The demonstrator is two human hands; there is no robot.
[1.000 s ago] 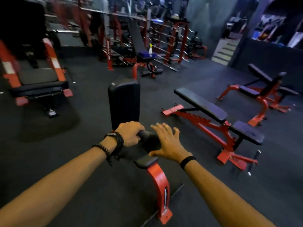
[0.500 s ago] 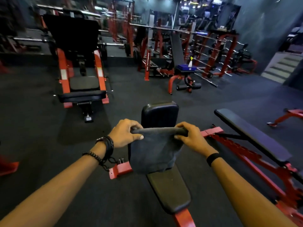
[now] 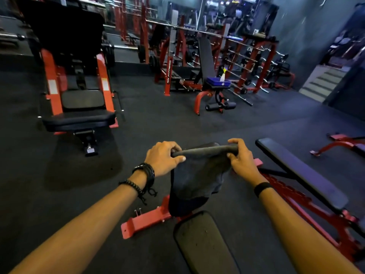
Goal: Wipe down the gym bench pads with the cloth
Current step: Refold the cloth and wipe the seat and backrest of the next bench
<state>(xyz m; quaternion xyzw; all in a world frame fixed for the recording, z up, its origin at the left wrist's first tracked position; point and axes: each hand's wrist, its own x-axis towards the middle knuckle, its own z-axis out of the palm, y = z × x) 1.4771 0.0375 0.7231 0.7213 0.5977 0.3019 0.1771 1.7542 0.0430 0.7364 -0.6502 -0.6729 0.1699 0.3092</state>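
Both arms reach forward, the left hand [image 3: 162,157] and right hand [image 3: 240,157] each curling fingers round an end of the dark cloth [image 3: 197,175], stretched left-to-right and draped over the upright bench pad [image 3: 205,240].

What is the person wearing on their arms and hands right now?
Both forearms are bare, no sleeves or gloves visible. The left hand has black wristwear behind it: a wide band, a beaded bracelet and dangling cords. The right hand has one plain black wristband.
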